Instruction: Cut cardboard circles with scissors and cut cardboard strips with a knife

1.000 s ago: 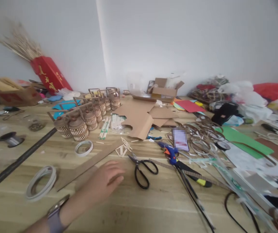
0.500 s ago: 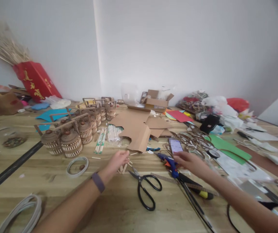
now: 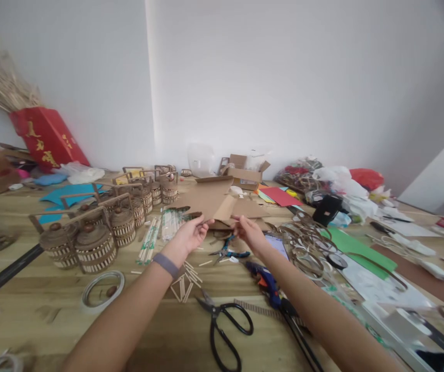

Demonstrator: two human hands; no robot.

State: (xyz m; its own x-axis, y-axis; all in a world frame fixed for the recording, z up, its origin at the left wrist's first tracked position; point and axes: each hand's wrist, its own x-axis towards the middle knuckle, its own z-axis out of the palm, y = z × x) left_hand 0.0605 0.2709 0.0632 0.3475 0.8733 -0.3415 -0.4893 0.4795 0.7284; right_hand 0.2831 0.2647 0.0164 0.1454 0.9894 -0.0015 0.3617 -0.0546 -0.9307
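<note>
— What is in hand?
— A cardboard sheet (image 3: pixel 208 199), lying mid-desk (image 3: pixel 44 315), is pinched at its near edge. On the left hand (image 3: pixel 187 236) and the right hand (image 3: pixel 250 232) alike, the grip is closed on it, thumb over fingers.
— What is called for next?
— Probably a level lift (its far edge seems to rest on other cardboard). Pliers (image 3: pixel 227 252) lie just beneath, and scissors (image 3: pixel 225 330) and a glue gun (image 3: pixel 263 276) crowd the near side.
</note>
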